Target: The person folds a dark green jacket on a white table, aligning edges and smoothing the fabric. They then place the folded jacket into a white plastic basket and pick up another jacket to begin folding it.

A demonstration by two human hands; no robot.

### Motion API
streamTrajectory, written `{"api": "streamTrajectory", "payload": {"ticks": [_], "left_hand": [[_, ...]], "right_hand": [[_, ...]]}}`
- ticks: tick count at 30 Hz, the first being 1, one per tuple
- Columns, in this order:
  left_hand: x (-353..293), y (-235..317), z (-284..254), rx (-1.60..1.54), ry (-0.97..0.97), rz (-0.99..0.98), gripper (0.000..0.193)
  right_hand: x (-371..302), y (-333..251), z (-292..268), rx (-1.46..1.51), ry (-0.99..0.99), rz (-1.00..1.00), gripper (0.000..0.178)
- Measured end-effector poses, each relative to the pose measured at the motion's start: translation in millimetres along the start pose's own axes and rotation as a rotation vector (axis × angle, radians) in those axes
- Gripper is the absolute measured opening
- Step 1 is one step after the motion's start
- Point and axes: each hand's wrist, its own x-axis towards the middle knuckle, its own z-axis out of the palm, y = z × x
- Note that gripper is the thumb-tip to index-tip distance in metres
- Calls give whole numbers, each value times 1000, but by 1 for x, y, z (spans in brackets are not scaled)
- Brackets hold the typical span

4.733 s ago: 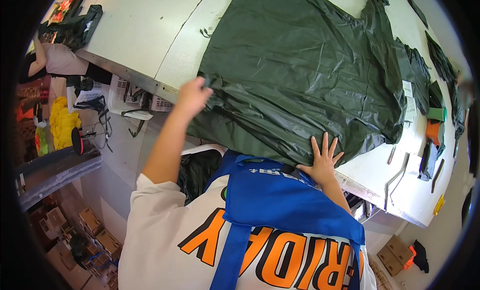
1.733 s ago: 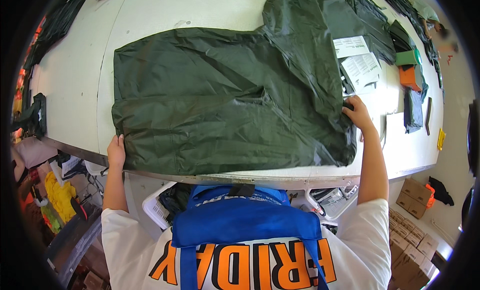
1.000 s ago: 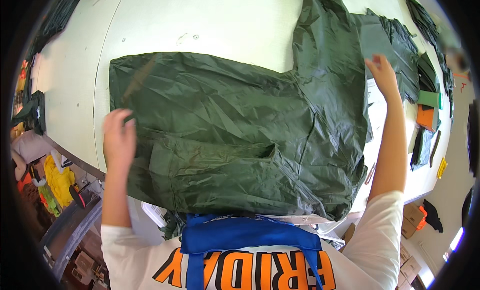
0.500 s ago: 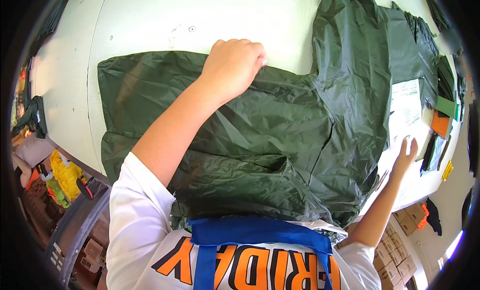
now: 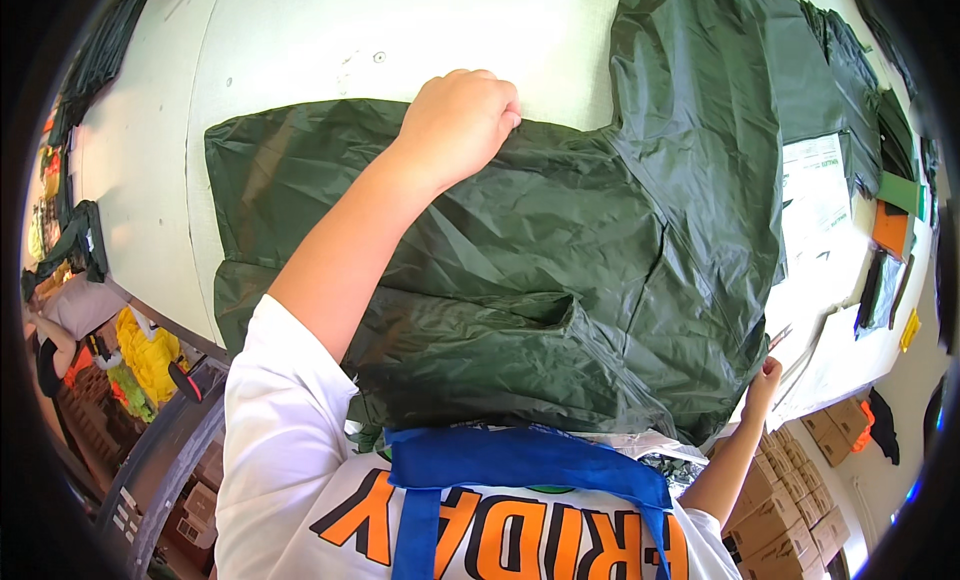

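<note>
- A dark green garment [image 5: 560, 270] of thin, crinkled, shiny cloth lies spread over a white table [image 5: 300, 50], covering most of its middle.
- The left hand [image 5: 460, 125] reaches far across and rests on the garment's far edge, fingers curled into a loose fist with the cloth bunched under the knuckles (whether the cloth is actually pinched inside I cannot tell).
- The right hand [image 5: 765, 380] is down at the garment's near right corner, at the table's near edge, fingertips closed on the cloth's hem there.
- One part of the garment runs up and away toward the far right of the table; a fold ridge crosses the middle, just below the left forearm.
- Beside the garment on the right lies a white printed sheet [image 5: 815, 195], partly tucked under the green cloth.
- Further right, near the table's rim: a green card [image 5: 900, 192], an orange one [image 5: 888, 230] just below it, and more dark cloth [image 5: 850, 60] piled behind.
- Cardboard boxes [image 5: 800, 490] are stacked on the floor at the lower right.
- The person wears a white shirt with orange lettering and a blue strap [image 5: 520, 455] across the chest.
</note>
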Motion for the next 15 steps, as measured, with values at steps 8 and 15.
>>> {"api": "streamTrajectory", "payload": {"ticks": [8,15], "left_hand": [[-1,-2,2,-153,126,-91,11],[2,-6,9,37,44,112,8]], "right_hand": [[33,-29,9,-25,92,47,43],[36,-47,10,156,118,41,19]]}}
